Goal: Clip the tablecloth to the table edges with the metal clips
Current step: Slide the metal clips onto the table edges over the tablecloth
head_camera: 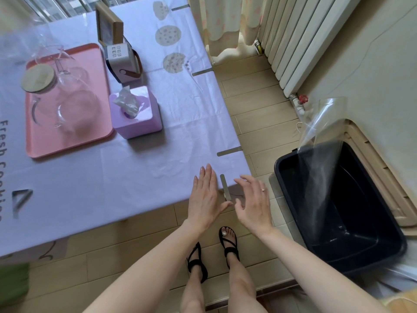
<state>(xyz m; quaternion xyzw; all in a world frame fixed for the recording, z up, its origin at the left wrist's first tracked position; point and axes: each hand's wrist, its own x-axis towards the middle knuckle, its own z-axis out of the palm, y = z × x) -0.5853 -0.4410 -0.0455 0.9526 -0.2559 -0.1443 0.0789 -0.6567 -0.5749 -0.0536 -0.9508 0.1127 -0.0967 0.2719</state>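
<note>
Single head-worn wide-angle view, looking steeply down and forward from standing height. The table (112,177) fills the upper left of frame, floor (259,123) and radiator (300,41) the right, both forearms entering from the bottom edge. Edges bow noticeably. No second view.

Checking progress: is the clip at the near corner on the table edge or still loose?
On: the clip lies flat across the tablecloth edge, neither hand touching it.
</note>
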